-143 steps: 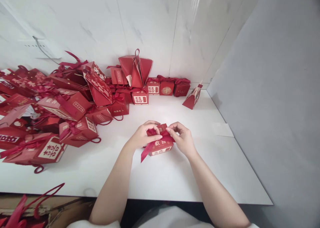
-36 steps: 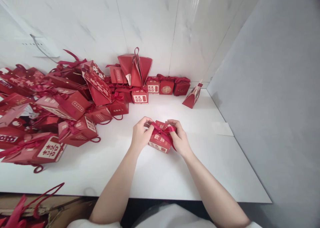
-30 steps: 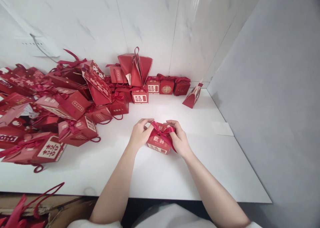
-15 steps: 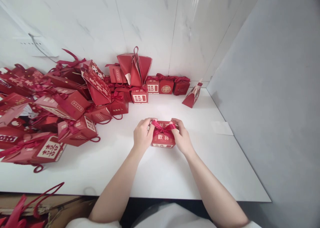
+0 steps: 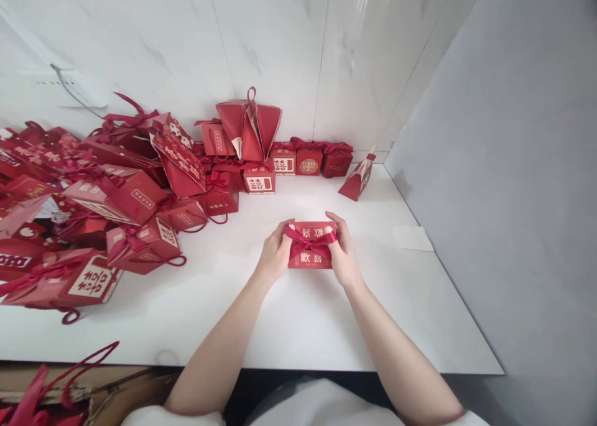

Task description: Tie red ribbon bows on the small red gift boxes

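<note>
The left hand (image 5: pixel 277 252) and right hand (image 5: pixel 346 255) grip opposite ends of a red gift box (image 5: pixel 310 263) on or just above the white table (image 5: pixel 312 326), where light, even pressure would likely leave the ribbon bow (image 5: pixel 311 245) uncrushed and the box's sides unbuckled.

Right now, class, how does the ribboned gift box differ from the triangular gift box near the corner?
The ribboned gift box is held by the left hand and right hand; the triangular gift box stands untouched on the white table. The ribboned gift box looks rectangular from here; the triangular gift box narrows to a peak. The ribboned gift box carries a bow; the triangular gift box shows none. Both show red surfaces.
</note>
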A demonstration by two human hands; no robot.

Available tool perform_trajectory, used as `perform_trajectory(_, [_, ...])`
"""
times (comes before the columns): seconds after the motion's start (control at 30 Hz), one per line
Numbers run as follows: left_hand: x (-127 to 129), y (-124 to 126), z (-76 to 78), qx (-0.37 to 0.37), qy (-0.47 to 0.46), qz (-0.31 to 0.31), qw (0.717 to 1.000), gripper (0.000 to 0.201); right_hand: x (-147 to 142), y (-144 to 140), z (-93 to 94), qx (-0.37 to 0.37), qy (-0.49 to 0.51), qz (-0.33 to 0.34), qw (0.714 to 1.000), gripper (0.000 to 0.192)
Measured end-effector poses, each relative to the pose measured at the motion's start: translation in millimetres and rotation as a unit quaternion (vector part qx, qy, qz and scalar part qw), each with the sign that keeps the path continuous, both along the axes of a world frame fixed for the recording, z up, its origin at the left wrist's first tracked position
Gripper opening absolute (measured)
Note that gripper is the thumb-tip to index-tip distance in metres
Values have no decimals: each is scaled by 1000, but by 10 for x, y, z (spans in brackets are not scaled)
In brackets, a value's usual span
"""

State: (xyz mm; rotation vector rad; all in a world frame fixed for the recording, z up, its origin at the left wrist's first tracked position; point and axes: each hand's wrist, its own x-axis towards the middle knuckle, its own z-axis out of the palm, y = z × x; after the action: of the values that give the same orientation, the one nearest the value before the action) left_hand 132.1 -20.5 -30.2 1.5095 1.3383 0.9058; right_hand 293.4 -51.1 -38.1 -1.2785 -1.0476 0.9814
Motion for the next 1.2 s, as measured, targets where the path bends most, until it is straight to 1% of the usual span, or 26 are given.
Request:
perform_trajectory(0.07, [-10,3,15,21,-4,1,1000,50,2,15,-13,-22,24,25,999,55])
perform_trajectory(0.13, [-25,6,26,21,0,1,1000,48,1,25,-18,-25,26,36,999,53])
perform_trajectory(0.2, [-38,9,27,29,12,0,1000,45,-5,29,-17,-17,18,30,999,50])
perform_trajectory(0.3, [-39,6,11,80,38,-15,996,39,-24,26,-14,7,-3,17,1000,46])
perform_trajectory(0.37, [-26,0,1,95,36,-28,994,41,-38,21,-20,28,-23,5,999,44])
perform_trajectory(0.5, [7,-14,-2,55,-20,-14,998,47,-55,17,-43,47,-30,-3,998,41])
perform_trajectory(0.67, [6,-7,-3,13,-84,-6,996,54,-42,20,-29,37,4,0,999,40])
perform_trajectory(0.77, [-15,11,-2,-44,-105,11,994,62,-34,20,-3,28,30,5,999,41])
perform_trajectory(0.83, [-31,20,12,-61,-101,14,993,67,-33,20,5,30,34,8,999,42])
perform_trajectory(0.9, [-40,21,34,-41,-85,6,995,68,-34,19,2,38,27,8,999,40])
perform_trajectory(1.03, [-31,9,53,8,-78,-34,996,59,-40,16,-21,62,-1,-2,998,36])
perform_trajectory(1.2, [-5,7,19,10,-93,-39,995,57,-60,12,-41,70,-21,-5,997,38])
